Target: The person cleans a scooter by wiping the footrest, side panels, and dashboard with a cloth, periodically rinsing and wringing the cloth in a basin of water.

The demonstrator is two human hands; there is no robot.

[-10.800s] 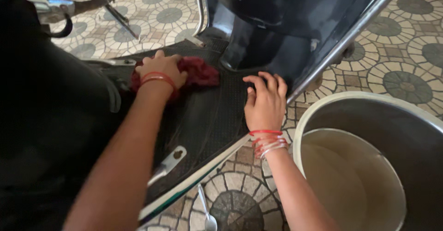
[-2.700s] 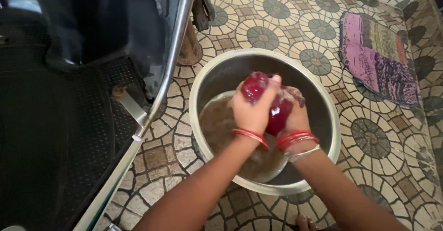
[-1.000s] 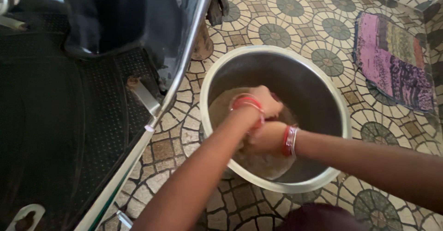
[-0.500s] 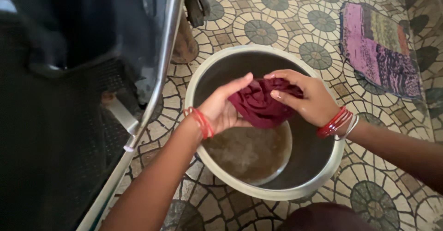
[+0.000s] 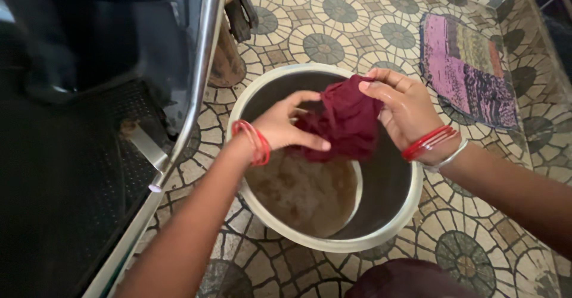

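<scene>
A wet dark red cloth (image 5: 345, 119) hangs over a round metal tub (image 5: 393, 214) that holds murky brown water (image 5: 304, 194). My left hand (image 5: 286, 125) grips the cloth's lower left edge, and my right hand (image 5: 405, 107) pinches its upper right part. Both hands hold it spread just above the water. Red bangles circle both wrists, with a silver one on the right.
A scooter's black ribbed floorboard (image 5: 65, 179) with a chrome edge strip (image 5: 202, 72) fills the left side. A purple patterned mat (image 5: 468, 72) lies on the patterned tile floor (image 5: 333, 36) at the upper right. A dark maroon fabric (image 5: 405, 280) shows at the bottom edge.
Earlier my hands wiped the scooter floorboard with the cloth. Then they wrung and dunked it in the tub. Now they have lifted it and are spreading it open above the water.
</scene>
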